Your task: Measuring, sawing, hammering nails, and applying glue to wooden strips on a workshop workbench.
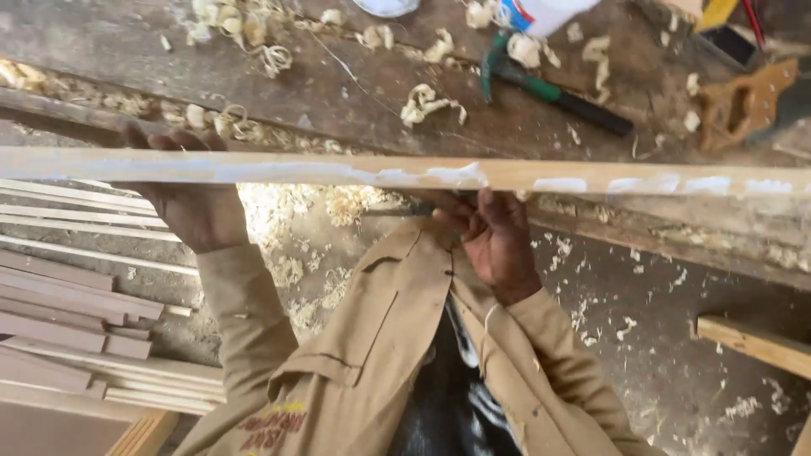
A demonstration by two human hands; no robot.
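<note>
Left hand [196, 207] gripping pale wooden strip [405, 173]; right hand [494, 232] fingertips under it — white-blue container [541, 13] top.

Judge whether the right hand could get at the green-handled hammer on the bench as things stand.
Probably yes: the right hand sits under the wooden strip, which crosses between it and the hammer, but reaching over the strip looks unobstructed.

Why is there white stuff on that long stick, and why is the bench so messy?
White paste is smeared unevenly along the wooden strip that the left hand grips and the right hand touches; some patches look bare. Curly wood shavings litter the workbench and floor, around a green-handled hammer.
</note>
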